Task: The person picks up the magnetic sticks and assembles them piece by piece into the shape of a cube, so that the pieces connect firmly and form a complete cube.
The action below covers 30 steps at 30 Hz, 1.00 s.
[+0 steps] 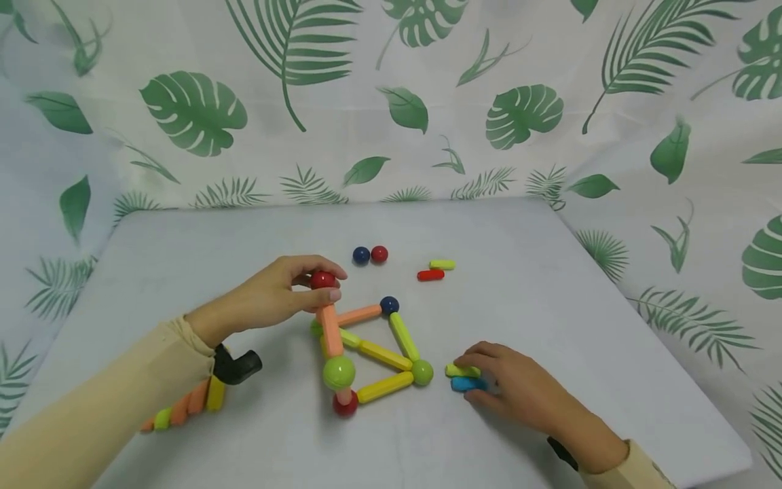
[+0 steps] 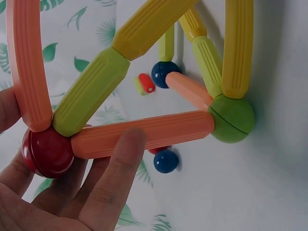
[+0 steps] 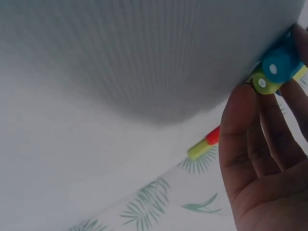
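My left hand [image 1: 277,293] holds a red ball [image 2: 49,153] at the top of a frame of magnetic sticks and balls. Its thumb lies along an orange stick [image 2: 168,129] that joins this ball to a green ball [image 2: 232,118]. More yellow, orange and light green sticks make up the rest, with a dark blue ball [image 1: 389,305] at the far corner and a red ball [image 1: 345,403] at the near one. Right of the frame, my right hand [image 1: 519,387] grips a light green stick [image 1: 462,371] and a blue stick [image 1: 467,384] lying side by side, fingers and thumb around them.
Behind the frame sit a loose dark blue ball [image 1: 361,255] and a red ball [image 1: 379,255]. A red stick [image 1: 430,275] and a light green stick [image 1: 442,264] lie to their right. Several sticks [image 1: 197,397] rest under the left forearm. Leaf-patterned cloth [image 1: 427,156] surrounds the white table [image 1: 501,238].
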{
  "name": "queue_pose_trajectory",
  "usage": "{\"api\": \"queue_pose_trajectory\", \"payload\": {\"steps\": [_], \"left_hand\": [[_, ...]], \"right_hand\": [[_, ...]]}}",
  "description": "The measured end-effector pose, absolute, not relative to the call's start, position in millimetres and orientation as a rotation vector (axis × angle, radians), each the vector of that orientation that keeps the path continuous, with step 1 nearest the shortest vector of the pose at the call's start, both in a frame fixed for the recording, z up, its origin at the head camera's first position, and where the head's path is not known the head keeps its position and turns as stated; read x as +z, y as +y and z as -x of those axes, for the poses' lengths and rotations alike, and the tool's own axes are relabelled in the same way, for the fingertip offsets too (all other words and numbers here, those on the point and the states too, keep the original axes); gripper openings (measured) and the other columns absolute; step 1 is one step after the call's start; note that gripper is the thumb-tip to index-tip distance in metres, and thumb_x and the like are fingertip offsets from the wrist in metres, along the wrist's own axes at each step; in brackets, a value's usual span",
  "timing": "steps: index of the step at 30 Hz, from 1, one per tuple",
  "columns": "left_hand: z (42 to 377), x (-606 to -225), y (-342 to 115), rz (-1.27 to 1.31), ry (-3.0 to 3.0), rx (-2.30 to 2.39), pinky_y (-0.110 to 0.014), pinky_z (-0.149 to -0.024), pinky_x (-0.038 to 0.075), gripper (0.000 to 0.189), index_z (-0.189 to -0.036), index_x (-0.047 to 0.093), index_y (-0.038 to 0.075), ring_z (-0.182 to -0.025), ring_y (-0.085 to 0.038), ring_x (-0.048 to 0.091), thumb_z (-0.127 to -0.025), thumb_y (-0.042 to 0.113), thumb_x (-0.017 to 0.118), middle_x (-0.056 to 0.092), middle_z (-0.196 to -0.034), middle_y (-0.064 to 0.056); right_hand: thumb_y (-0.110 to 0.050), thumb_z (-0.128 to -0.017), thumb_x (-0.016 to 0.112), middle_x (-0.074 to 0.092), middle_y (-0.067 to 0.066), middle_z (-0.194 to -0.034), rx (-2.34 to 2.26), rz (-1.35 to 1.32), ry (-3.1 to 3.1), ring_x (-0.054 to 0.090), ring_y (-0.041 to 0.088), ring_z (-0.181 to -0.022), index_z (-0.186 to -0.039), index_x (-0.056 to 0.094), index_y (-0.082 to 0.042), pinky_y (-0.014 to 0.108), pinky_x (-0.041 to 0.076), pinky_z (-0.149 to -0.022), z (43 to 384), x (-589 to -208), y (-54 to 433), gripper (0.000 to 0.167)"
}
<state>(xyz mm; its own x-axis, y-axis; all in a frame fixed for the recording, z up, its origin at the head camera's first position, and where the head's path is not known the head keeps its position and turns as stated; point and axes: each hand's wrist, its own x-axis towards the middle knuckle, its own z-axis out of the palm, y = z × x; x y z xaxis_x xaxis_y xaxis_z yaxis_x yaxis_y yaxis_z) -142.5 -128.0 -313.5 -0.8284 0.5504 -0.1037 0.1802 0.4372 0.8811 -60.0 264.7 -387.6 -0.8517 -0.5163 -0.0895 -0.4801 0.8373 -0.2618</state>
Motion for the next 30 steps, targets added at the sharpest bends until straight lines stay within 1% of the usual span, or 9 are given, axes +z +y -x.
{"api": "queue_pose_trajectory", "payload": {"steps": [4, 9, 13, 16, 19, 21, 23, 26, 30], "left_hand": [[142, -314, -130, -0.623, 2.322, 1.351, -0.038, -0.085, 0.057, 0.037, -0.131, 0.063, 0.019, -0.106, -0.024, 0.063, -0.097, 0.032, 0.071, 0.063, -0.117, -0.006], [143, -314, -132, -0.633, 2.319, 1.352, -0.037, -0.084, 0.057, 0.036, -0.130, 0.063, 0.018, -0.105, -0.024, 0.063, -0.097, 0.030, 0.071, 0.064, -0.117, -0.006], [146, -314, -132, -0.670, 2.327, 1.340, -0.035, -0.083, 0.058, 0.035, -0.129, 0.064, 0.017, -0.104, -0.023, 0.064, -0.097, 0.031, 0.071, 0.065, -0.115, -0.005], [148, -312, -131, -0.697, 2.345, 1.316, -0.036, -0.082, 0.058, 0.035, -0.128, 0.065, 0.018, -0.104, -0.023, 0.064, -0.096, 0.032, 0.072, 0.065, -0.113, -0.003], [149, -310, -131, -0.706, 2.361, 1.276, -0.037, -0.082, 0.058, 0.035, -0.129, 0.065, 0.020, -0.104, -0.022, 0.063, -0.096, 0.034, 0.071, 0.065, -0.113, -0.003], [151, -308, -133, -0.718, 2.350, 1.256, -0.038, -0.084, 0.058, 0.036, -0.131, 0.064, 0.020, -0.106, -0.022, 0.063, -0.098, 0.033, 0.069, 0.064, -0.117, -0.004], [153, -306, -136, -0.727, 2.316, 1.245, -0.040, -0.086, 0.057, 0.037, -0.135, 0.063, 0.020, -0.107, -0.022, 0.063, -0.100, 0.033, 0.066, 0.064, -0.121, -0.004], [157, -305, -142, -0.765, 2.233, 1.255, -0.042, -0.089, 0.056, 0.038, -0.141, 0.060, 0.018, -0.110, -0.023, 0.062, -0.104, 0.029, 0.061, 0.063, -0.125, -0.006], [165, -307, -147, -0.825, 2.183, 1.243, -0.042, -0.091, 0.054, 0.040, -0.144, 0.059, 0.019, -0.111, -0.022, 0.063, -0.104, 0.025, 0.060, 0.066, -0.125, -0.003]], "right_hand": [[-0.033, -0.084, 0.085, 0.065, -0.009, -0.115, -0.295, 0.730, 2.903, 0.063, 0.015, -0.107, -0.118, 0.073, -0.019, 0.040, 0.055, -0.089, 77, -387, 267, 0.039], [-0.031, -0.082, 0.086, 0.067, -0.005, -0.112, -0.277, 0.654, 2.939, 0.065, 0.019, -0.101, -0.117, 0.073, -0.016, 0.044, 0.056, -0.085, 101, -384, 278, 0.041], [-0.037, -0.079, 0.087, 0.068, -0.002, -0.110, -0.213, 0.725, 3.051, 0.067, 0.022, -0.098, -0.117, 0.073, -0.015, 0.045, 0.057, -0.079, 104, -377, 277, 0.046], [-0.041, -0.078, 0.087, 0.069, -0.006, -0.097, -0.270, 0.921, 3.222, 0.067, 0.015, -0.086, -0.106, 0.075, -0.016, 0.037, 0.057, -0.070, 87, -358, 254, 0.039], [-0.039, -0.086, 0.080, 0.066, -0.012, -0.087, -0.478, 1.397, 3.175, 0.062, 0.007, -0.078, -0.098, 0.074, -0.019, 0.029, 0.055, -0.068, 55, -336, 212, 0.024], [-0.039, -0.094, 0.071, 0.065, -0.014, -0.092, -0.495, 1.697, 2.910, 0.059, 0.002, -0.083, -0.103, 0.072, -0.022, 0.023, 0.053, -0.077, 31, -324, 180, 0.020], [-0.041, -0.101, 0.062, 0.064, -0.015, -0.104, -0.455, 1.832, 2.586, 0.057, -0.001, -0.094, -0.116, 0.069, -0.023, 0.018, 0.048, -0.088, 13, -322, 148, 0.024], [-0.047, -0.104, 0.054, 0.058, -0.017, -0.124, -0.313, 1.753, 2.274, 0.051, -0.006, -0.107, -0.137, 0.058, -0.026, 0.010, 0.037, -0.097, 2, -335, 104, 0.039], [-0.057, -0.102, 0.048, 0.044, -0.015, -0.147, -0.160, 1.691, 2.204, 0.044, -0.004, -0.126, -0.154, 0.040, -0.028, 0.013, 0.035, -0.103, 7, -370, 57, 0.060]]}}
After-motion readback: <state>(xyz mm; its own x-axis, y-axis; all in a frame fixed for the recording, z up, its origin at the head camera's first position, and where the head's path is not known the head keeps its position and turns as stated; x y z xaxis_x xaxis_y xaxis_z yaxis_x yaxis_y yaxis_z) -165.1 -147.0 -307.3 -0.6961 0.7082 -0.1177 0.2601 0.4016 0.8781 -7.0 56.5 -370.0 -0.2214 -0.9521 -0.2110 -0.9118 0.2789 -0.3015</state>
